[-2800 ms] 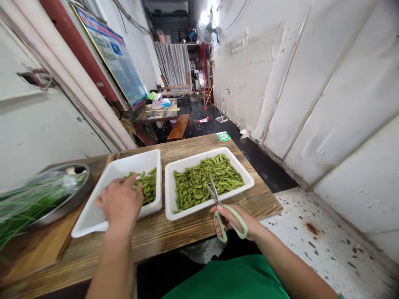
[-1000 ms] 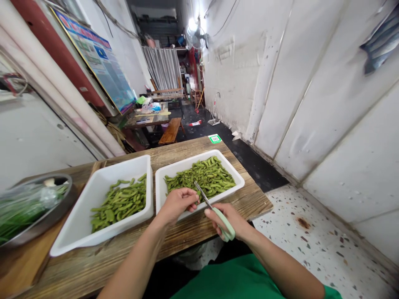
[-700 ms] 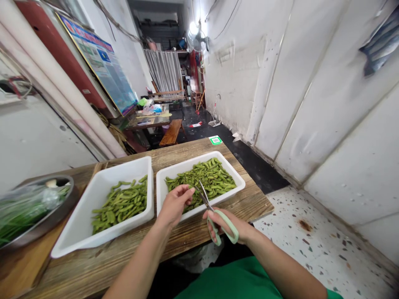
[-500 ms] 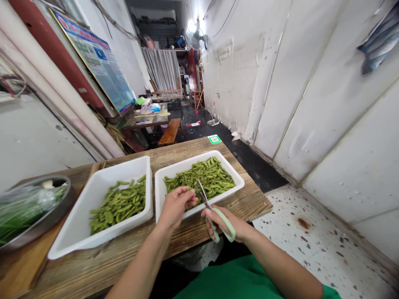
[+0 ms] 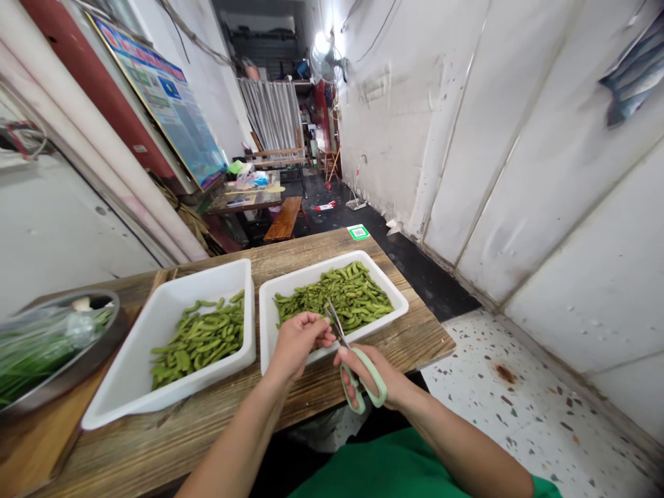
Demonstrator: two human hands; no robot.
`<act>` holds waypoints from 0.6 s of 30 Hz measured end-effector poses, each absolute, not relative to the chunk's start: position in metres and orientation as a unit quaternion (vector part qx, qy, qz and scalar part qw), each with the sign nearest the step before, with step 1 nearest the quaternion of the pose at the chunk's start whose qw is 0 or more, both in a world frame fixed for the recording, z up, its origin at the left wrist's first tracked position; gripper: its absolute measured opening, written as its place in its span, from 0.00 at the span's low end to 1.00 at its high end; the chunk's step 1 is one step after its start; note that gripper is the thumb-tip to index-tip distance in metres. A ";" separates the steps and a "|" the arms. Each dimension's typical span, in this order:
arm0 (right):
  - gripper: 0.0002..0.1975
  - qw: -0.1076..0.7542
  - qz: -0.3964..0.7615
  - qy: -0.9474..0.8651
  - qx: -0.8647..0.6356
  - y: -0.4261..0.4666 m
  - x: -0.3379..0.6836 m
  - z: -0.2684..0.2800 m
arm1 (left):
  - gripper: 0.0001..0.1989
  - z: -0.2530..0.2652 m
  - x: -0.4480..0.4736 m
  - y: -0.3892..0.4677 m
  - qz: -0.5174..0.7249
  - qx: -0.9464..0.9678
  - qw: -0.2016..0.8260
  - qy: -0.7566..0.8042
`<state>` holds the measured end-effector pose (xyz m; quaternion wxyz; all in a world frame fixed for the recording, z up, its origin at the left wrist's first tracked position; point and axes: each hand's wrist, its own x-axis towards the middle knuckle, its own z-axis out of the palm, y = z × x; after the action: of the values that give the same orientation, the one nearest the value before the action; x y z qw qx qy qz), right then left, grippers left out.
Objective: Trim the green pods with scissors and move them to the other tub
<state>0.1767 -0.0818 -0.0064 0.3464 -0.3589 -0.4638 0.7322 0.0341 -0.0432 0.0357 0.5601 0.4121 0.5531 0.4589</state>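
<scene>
My right hand (image 5: 371, 373) is closed around the pale green handles of a pair of scissors (image 5: 338, 324), its blades pointing up and away over the right tray. Close beside the blades, my left hand (image 5: 303, 339) pinches a green pod, of which only a bit shows at the fingertips. Both hands are at the near rim of the right white tray (image 5: 399, 299), which holds a heap of green edamame pods (image 5: 357, 290). To the left, another white tray (image 5: 129, 346) holds more pods (image 5: 207, 342).
On the left a steel bowl (image 5: 57, 373) holds bagged green vegetables, beside a wooden board (image 5: 46, 449). Both trays rest on a wooden table (image 5: 228, 418) with a QR card (image 5: 357, 232) at its far corner. A bench (image 5: 283, 218) and white wall (image 5: 467, 173) lie beyond.
The scissor blades have drawn closer together, and their tips have come nearer my left fingertips. My left hand has shifted slightly right. The trays look unchanged.
</scene>
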 end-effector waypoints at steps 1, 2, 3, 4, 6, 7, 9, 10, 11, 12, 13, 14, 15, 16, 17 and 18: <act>0.27 0.347 0.732 -0.463 -0.361 -0.082 0.176 -0.006 | 0.13 0.035 0.033 -0.042 0.460 0.418 0.554 0.554; 0.27 0.347 0.730 -0.462 -0.364 -0.082 0.177 -0.006 | 0.14 0.035 0.029 -0.042 0.466 0.429 0.538 0.557; 0.27 0.349 0.728 -0.461 -0.369 -0.082 0.178 -0.006 | 0.14 0.036 0.023 -0.041 0.475 0.445 0.505 0.567; 0.27 0.350 0.726 -0.459 -0.373 -0.081 0.179 -0.006 | 0.14 0.039 0.013 -0.041 0.485 0.470 0.446 0.588; 0.26 0.349 0.730 -0.453 -0.373 -0.081 0.182 -0.007 | 0.13 0.047 -0.014 -0.043 0.480 0.525 0.251 0.657; 0.26 0.348 0.735 -0.451 -0.368 -0.080 0.184 -0.008 | 0.13 0.052 -0.030 -0.046 0.450 0.547 0.119 0.696; 0.25 0.335 0.748 -0.452 -0.351 -0.080 0.186 -0.009 | 0.15 0.064 -0.061 -0.050 0.337 0.540 -0.081 0.767; 0.25 0.328 0.753 -0.454 -0.345 -0.080 0.187 -0.010 | 0.16 0.069 -0.073 -0.053 0.270 0.535 -0.118 0.792; 0.25 0.321 0.757 -0.455 -0.343 -0.079 0.187 -0.010 | 0.17 0.073 -0.081 -0.054 0.219 0.534 -0.135 0.805; 0.25 0.315 0.759 -0.454 -0.344 -0.079 0.187 -0.010 | 0.18 0.074 -0.084 -0.055 0.179 0.547 -0.132 0.807; 0.25 0.311 0.760 -0.454 -0.345 -0.079 0.186 -0.010 | 0.18 0.074 -0.083 -0.055 0.149 0.573 -0.114 0.798; 0.25 0.310 0.760 -0.455 -0.346 -0.079 0.185 -0.010 | 0.17 0.071 -0.077 -0.054 0.122 0.605 -0.090 0.781; 0.25 0.308 0.758 -0.458 -0.347 -0.079 0.185 -0.010 | 0.16 0.067 -0.068 -0.052 0.095 0.640 -0.068 0.760; 0.25 0.306 0.756 -0.463 -0.347 -0.079 0.184 -0.009 | 0.15 0.061 -0.058 -0.050 0.062 0.670 -0.046 0.738; 0.25 0.304 0.754 -0.468 -0.347 -0.079 0.184 -0.009 | 0.15 0.054 -0.047 -0.048 0.030 0.689 -0.038 0.723; 0.24 0.301 0.751 -0.474 -0.347 -0.079 0.185 -0.009 | 0.14 0.047 -0.037 -0.045 0.011 0.704 -0.048 0.708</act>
<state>0.1848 -0.0790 -0.0087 0.3012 -0.3474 -0.4736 0.7512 -0.0375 -0.0451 0.0474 -0.0481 0.7041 0.7084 0.0105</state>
